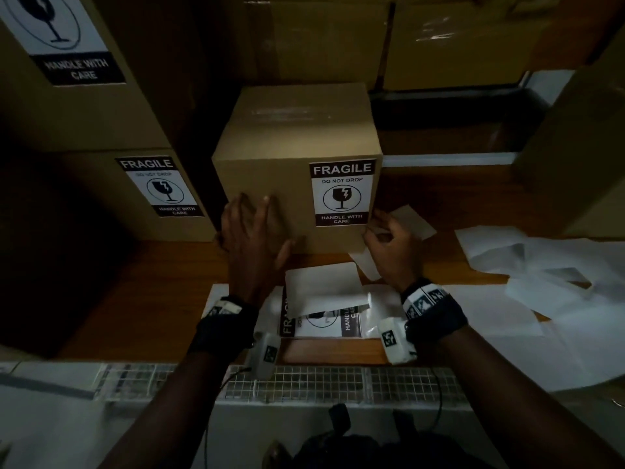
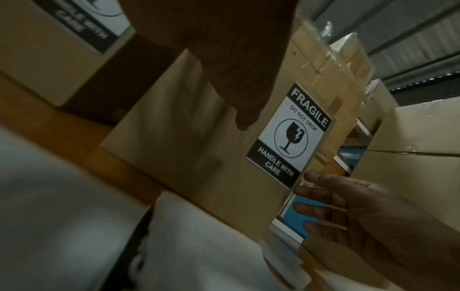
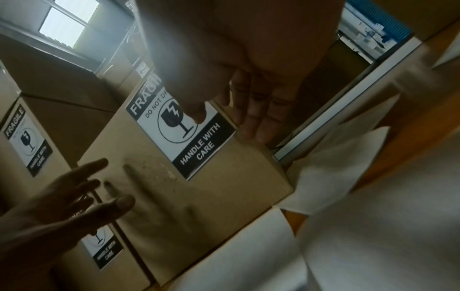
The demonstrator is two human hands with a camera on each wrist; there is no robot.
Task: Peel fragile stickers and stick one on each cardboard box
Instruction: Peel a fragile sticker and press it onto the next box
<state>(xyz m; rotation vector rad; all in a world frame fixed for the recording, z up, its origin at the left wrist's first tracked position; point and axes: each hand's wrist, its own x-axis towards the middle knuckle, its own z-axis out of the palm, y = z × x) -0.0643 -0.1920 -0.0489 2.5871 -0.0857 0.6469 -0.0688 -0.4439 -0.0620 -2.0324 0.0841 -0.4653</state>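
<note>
A curled white backing sheet (image 1: 324,287) is hiding most of the sticker sheet (image 1: 318,324) lying on the worktop (image 1: 162,299). The picture's top edge is cutting off the sticker (image 1: 57,35) on the far-left box (image 1: 111,106). The left hand (image 1: 252,238) is blurring against the middle box (image 1: 297,143).

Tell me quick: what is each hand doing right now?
Left hand: open, fingers straight, at the front of the cardboard box.
Right hand: open, fingers at the box's right edge beside the fragile sticker, holding nothing.

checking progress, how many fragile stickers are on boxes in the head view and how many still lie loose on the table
Stickers on boxes: 3 (centre box sticker, lower left box sticker, upper left box sticker)
Loose sticker sheet: 1
Total: 4
</note>
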